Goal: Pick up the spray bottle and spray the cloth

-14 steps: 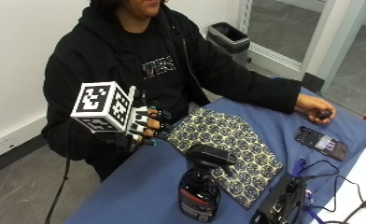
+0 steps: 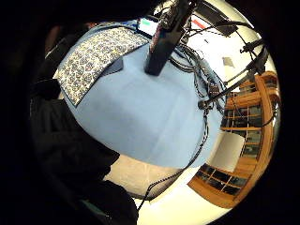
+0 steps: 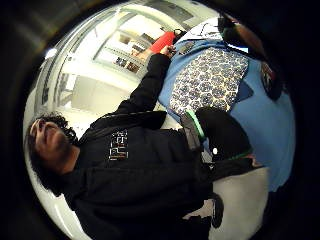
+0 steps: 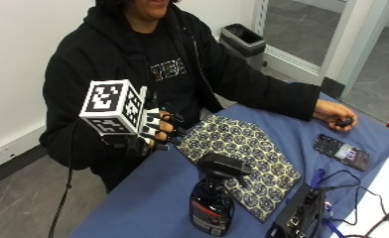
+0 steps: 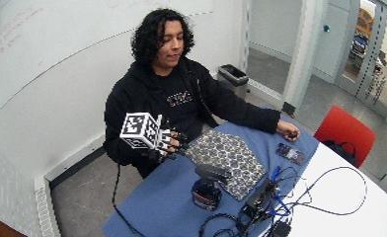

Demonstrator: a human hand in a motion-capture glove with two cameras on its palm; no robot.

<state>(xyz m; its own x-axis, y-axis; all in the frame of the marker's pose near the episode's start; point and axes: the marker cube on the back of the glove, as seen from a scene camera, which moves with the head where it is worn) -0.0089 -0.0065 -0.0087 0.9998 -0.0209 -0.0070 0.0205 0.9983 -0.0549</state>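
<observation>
The dark plastic spray bottle with a black trigger head (image 4: 213, 201) stands upright on the blue-covered surface (image 4: 148, 198), close to the near edge, its base just beside the patterned navy-and-cream cloth (image 4: 247, 153) that lies flat and spread out. That layout seems made for the job: the bottle stands free where a hand can close round its neck, and the cloth lies open to take the spray.

The gloved right hand (image 4: 156, 131) hangs in the air over the surface's edge, near a corner of the cloth and well apart from the bottle. Its fingers are loosely bent and hold nothing. The forearm is raised and bent at the elbow, close to the body. In the little-finger-side palm view the bottle (image 2: 161, 40) and the cloth (image 2: 93, 58) show on the surface with bare blue in front of them, so the palm seems turned towards both. The bare left hand (image 4: 336, 116) rests on the far side of the surface, near a dark flat phone (image 4: 341, 150).

The pick-up looks not yet begun; reaching to the bottle's neck comes next.
</observation>
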